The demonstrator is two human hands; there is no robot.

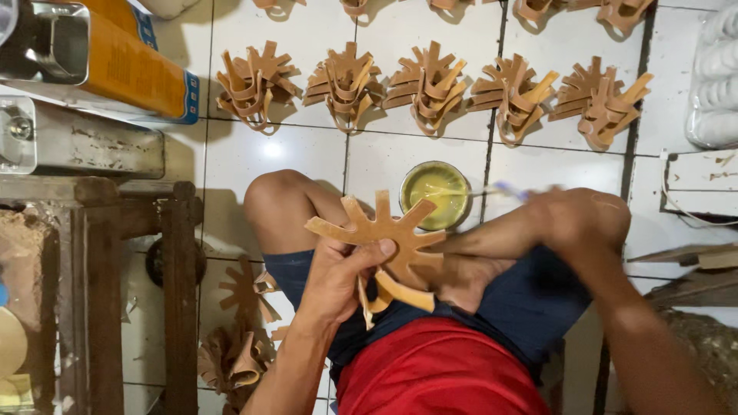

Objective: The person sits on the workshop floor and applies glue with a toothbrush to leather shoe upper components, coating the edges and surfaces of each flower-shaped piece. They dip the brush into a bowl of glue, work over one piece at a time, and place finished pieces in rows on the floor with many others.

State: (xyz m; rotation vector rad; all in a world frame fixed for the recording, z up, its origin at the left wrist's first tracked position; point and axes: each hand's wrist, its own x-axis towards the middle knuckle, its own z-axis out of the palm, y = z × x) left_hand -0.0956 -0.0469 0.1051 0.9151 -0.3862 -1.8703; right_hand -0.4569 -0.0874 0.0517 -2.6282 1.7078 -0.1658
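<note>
My left hand (342, 269) grips a flat brown star-shaped cut-out (380, 230) with several arms, thumb pressed on its top face. A second brown piece (400, 296) hangs bent below it. My right hand (573, 219), blurred, holds a thin brush (492, 190) whose tip reaches toward a round tin of yellow glue (434, 192) standing on the white tiled floor (384, 154). I sit with bare knees, blue shorts and a red shirt.
A row of folded brown star pieces (430, 84) lies on the tiles ahead. More brown pieces (234, 353) sit by my left thigh. A wooden bench with metal machine parts (84, 146) stands left; a white tray (715, 77) is far right.
</note>
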